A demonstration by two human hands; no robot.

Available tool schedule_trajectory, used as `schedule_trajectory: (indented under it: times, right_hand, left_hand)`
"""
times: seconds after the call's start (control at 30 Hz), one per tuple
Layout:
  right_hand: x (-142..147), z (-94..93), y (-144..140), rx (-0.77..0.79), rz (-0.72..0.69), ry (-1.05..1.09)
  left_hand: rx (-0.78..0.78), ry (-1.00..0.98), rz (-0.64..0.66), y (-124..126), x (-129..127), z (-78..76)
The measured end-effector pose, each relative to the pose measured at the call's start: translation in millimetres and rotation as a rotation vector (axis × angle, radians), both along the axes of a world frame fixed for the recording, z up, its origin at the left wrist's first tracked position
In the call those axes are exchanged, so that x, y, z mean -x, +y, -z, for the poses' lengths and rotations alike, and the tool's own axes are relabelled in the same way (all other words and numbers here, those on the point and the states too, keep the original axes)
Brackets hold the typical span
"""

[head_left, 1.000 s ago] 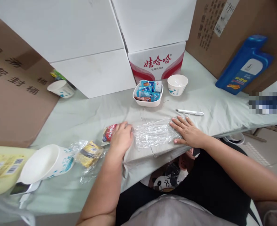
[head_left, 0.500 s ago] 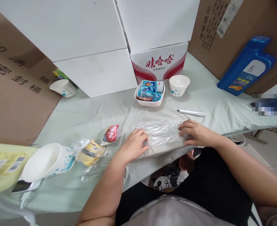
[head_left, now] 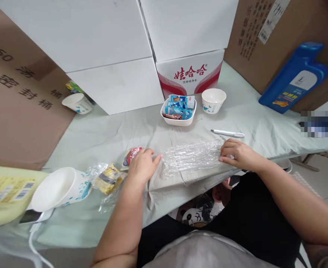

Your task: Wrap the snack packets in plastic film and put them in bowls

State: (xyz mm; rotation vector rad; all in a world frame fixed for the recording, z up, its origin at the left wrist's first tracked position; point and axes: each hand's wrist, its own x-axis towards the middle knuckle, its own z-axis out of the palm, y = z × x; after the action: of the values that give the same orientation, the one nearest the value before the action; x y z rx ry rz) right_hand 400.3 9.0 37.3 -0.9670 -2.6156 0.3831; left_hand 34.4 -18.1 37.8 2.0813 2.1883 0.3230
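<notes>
A sheet of crinkled clear plastic film lies flat on the cloth-covered table in front of me. At its right end, the fingers and thumb of my right hand are closed on the edge. My left hand is beyond the film's left end, thumb apart from the fingers. Its fingers reach over a small red-labelled packet, partly hiding it; I cannot tell whether they touch it. Left of that hand lies a yellow packet in clear wrapping.
Behind the film are a white tub of blue sachets, a paper bowl and a white pen. A large paper cup tips beside a yellow jug at left. Boxes line the back; a blue bottle stands right.
My left hand has moved left off the film to the red packet. My right hand has shifted slightly right along the film's end.
</notes>
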Motion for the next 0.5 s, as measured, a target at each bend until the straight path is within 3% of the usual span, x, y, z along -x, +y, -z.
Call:
schedule_trajectory:
  times: [0.07,0.2,0.37,0.5]
  right_hand:
    - [9.1,4.6,0.6,-0.066,0.044,0.033]
    - [28.2,21.8,1.9,-0.12,0.071,0.045]
    - [36.0,37.9,4.9,-0.106,0.098,-0.047]
    - [32.5,38.2,6.0,-0.104,0.091,-0.075]
  left_hand:
    - [-0.07,-0.029,-0.038,6.1,-11.9,9.1]
    - [-0.143,-0.241,0.014,15.3,-26.1,20.8]
    - [-0.208,-0.685,-0.131,20.0,-16.4,27.6]
    - [-0.233,-0.896,-0.129,21.0,-14.1,30.0]
